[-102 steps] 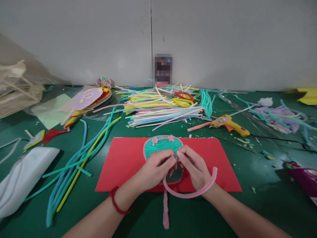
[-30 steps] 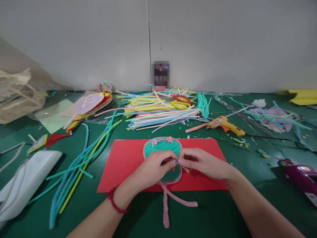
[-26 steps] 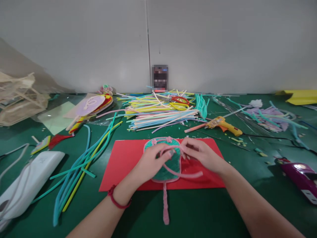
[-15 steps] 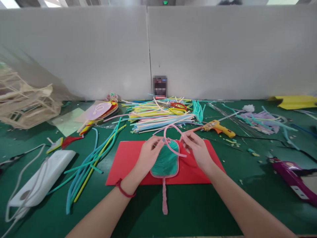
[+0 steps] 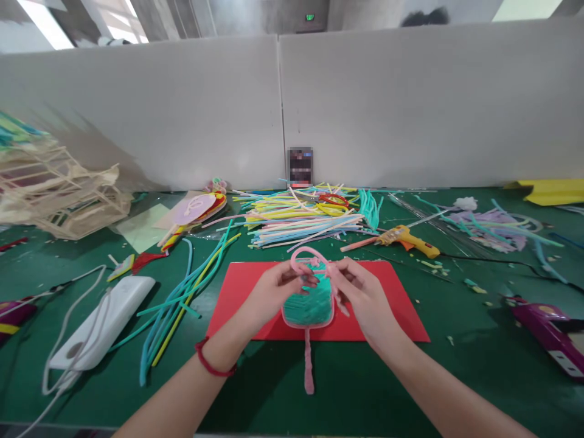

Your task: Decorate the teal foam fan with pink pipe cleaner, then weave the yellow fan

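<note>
Pinching a pink pipe cleaner (image 5: 302,253) between thumb and fingertips, the left hand (image 5: 279,293) rests over the upper left edge of the teal fan piece (image 5: 309,306). Its fingers are closed tight on the stem, no gap seen. The right hand (image 5: 361,296) is likewise closed on the same pink pipe cleaner, thumb and forefinger nipped together just right of the fan's top; a short free end of the stem trails down past its fingers. Between the two hands the stem arches up in a small loop above the fan's top edge. The teal fan piece lies flat, edged in pink, near the middle of a red sheet (image 5: 237,292), with its twisted pink handle (image 5: 309,365) running off the sheet's near edge onto the green table (image 5: 410,383). A red cord bracelet (image 5: 210,365) sits on the left wrist. Left of the sheet lies a bundle of long teal, blue and yellow stems (image 5: 182,298), then a white power bank (image 5: 107,316) with its cable. Behind the sheet is a loose heap of coloured pipe cleaners (image 5: 301,213), and to its right a yellow glue gun (image 5: 408,237), well apart from both hands. Finished fans (image 5: 194,210) are stacked at back left near the grey partition (image 5: 182,121), beside a pile of pale wooden frames (image 5: 59,194). A purple object (image 5: 547,334) lies at the right edge, kind not clear.
</note>
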A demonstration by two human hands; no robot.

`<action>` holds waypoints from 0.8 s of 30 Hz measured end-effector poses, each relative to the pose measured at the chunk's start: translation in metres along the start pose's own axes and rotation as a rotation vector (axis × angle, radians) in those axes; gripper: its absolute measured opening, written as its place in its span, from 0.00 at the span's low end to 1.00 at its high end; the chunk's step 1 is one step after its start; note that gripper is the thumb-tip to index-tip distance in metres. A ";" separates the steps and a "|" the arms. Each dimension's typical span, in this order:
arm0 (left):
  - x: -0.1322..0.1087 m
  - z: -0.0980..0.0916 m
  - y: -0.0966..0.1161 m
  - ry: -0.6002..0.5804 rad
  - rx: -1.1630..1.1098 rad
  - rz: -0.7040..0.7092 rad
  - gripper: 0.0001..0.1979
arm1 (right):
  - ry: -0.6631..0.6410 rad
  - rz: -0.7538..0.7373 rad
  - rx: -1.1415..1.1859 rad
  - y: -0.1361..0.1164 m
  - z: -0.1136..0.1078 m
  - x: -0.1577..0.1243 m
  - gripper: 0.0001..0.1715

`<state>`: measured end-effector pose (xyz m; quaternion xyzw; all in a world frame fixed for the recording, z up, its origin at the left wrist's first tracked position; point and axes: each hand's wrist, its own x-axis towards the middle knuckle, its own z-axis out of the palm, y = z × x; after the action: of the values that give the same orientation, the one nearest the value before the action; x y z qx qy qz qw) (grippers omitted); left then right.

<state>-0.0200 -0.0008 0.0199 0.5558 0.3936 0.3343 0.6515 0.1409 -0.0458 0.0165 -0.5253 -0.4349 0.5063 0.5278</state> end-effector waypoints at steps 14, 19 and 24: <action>-0.016 -0.013 -0.020 -0.048 -0.060 -0.125 0.09 | -0.470 -0.293 -0.528 -0.007 -0.008 -0.004 0.12; -0.008 -0.007 -0.022 -0.110 0.087 -0.047 0.16 | -0.517 -0.303 -0.632 -0.006 -0.010 -0.001 0.10; 0.000 -0.004 -0.019 -0.139 0.241 0.084 0.08 | -0.481 -0.280 -0.576 0.000 -0.014 0.006 0.11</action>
<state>-0.0238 -0.0023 0.0012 0.6679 0.3612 0.2724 0.5910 0.1551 -0.0413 0.0147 -0.4537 -0.7377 0.3954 0.3059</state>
